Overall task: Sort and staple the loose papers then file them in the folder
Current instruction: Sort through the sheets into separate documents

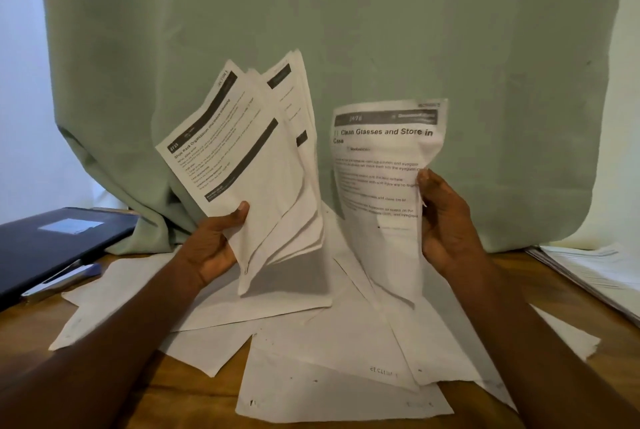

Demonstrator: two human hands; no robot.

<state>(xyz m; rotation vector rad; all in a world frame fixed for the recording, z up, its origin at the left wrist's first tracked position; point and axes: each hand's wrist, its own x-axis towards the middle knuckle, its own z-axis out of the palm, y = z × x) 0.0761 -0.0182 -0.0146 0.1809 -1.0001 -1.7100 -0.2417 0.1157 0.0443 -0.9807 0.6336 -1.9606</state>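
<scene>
Loose white printed papers [311, 342] lie scattered face down on the brown wooden counter [20, 335]. The left hand [211, 245] pinches a fanned bundle of printed sheets [249, 158] upright above them, while the right hand [446, 221] pinches a single printed sheet [377, 165] by its right edge. A dark blue folder [45, 248] lies at far left with a pale stapler [65, 278] just beside it.

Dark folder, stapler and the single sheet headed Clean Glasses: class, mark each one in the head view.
dark folder [41, 248]: head view, on its bare cover below the label.
stapler [65, 278]: head view, middle of its body.
single sheet [377, 165]: head view, its printed face, gripped by the right hand [446, 221].
</scene>
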